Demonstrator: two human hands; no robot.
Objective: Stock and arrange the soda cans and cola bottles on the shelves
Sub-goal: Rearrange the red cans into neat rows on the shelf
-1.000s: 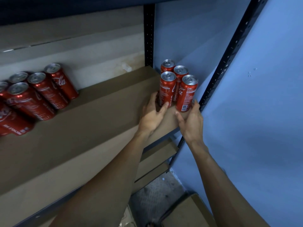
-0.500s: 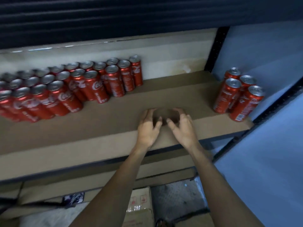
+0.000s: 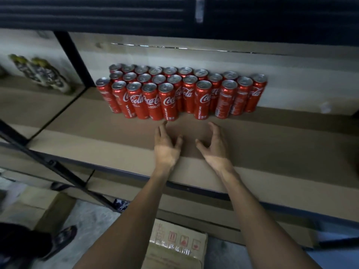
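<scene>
Left grip (image 3: 167,146): bare hand, empty, fingers straight and spread, palm down over the shelf board (image 3: 272,144). Its longest fingertip (image 3: 164,123) lies just beside the foot of a front-row can; whether the two touch cannot be told

Right grip (image 3: 215,146): bare hand, empty, fingers loosely curved and pointing to the back of the shelf, thumb (image 3: 199,142) turned in toward the left grip. It is apart from the cans, and a bare strip of board lies between the two grips

Coca-Cola cans (image 3: 182,92): slim red cans with silver tops, all upright, packed side by side in one block at the back of the shelf board, left of its middle. The block is about three rows deep at its left end and thinner toward its right. The labels face different ways; some show the script logo, others small print. The block stands ahead of both grips

Shelf frame: black upright post (image 3: 73,61) at the block's left, dark ribbed surface (image 3: 97,14) overhead

Neighbouring bay, left of the post: blurred patterned item (image 3: 40,72), kind cannot be told

Floor below the shelf: printed cardboard box (image 3: 174,245) between the forearms; a sandalled foot (image 3: 63,237) at lower left
</scene>
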